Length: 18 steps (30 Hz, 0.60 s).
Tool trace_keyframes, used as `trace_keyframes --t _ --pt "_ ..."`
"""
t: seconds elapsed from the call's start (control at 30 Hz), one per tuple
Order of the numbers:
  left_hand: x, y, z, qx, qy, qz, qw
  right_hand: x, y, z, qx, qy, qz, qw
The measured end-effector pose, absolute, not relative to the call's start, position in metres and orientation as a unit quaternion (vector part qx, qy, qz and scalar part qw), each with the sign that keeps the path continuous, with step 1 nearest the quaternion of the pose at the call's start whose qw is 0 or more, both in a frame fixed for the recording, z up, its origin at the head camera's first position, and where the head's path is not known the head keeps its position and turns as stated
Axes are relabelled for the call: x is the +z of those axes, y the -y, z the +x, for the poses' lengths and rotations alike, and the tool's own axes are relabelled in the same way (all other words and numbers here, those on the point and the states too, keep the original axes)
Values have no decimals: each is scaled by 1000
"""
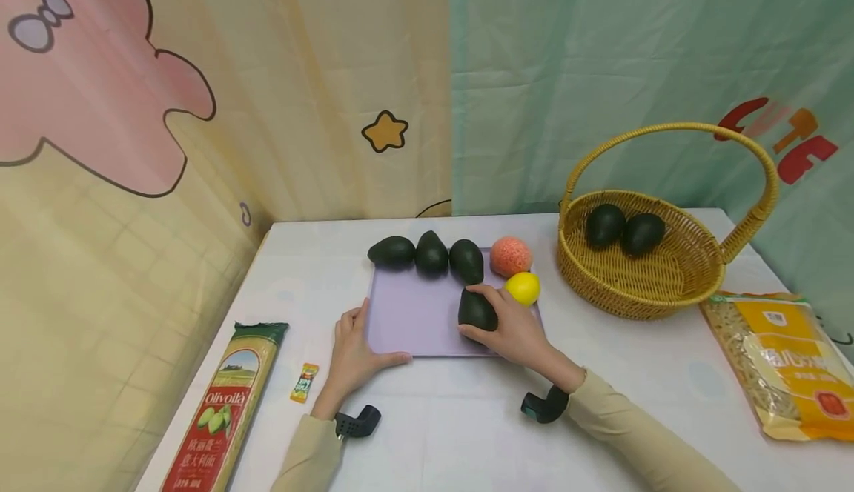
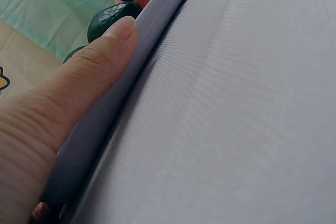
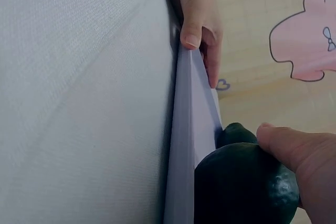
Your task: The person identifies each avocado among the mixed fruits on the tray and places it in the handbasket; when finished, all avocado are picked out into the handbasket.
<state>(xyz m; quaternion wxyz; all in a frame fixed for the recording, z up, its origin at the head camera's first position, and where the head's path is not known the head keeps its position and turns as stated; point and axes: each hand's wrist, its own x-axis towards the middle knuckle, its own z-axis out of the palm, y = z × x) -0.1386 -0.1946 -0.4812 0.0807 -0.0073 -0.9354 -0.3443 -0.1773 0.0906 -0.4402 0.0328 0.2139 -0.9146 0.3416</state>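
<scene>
In the head view my right hand [image 1: 517,333] grips a dark green avocado [image 1: 477,313] at the right front of a lilac tray [image 1: 410,321], thumb on the near side and fingers over the far side. My left hand [image 1: 353,358] steadies the tray's near left corner; its thumb [image 2: 97,59] lies straight along the front edge in the left wrist view. Three avocados [image 1: 431,256] line the tray's back. A round pink-red fruit [image 1: 511,256] and a yellow lemon [image 1: 523,288] lie by its right side. The right wrist view shows the gripped avocado [image 3: 244,187] close up.
A wicker basket [image 1: 600,296] with a tall handle stands at the back right, holding two avocados [image 1: 606,227]. A yellow bag [image 1: 790,370] lies to its front right. Toward the left are a long pasta packet [image 1: 223,410] and a small wrapped snack [image 1: 305,382].
</scene>
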Motion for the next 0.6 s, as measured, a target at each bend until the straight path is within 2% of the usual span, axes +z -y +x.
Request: trace_keyframes --t 0.47,0.6 --pt "-483 194 -138 -350 934 -3 71 -447 -95 -172 400 882 245 52" --pt "-482 194 -139 -351 932 -9 84 -443 -97 -173 430 866 251 53"
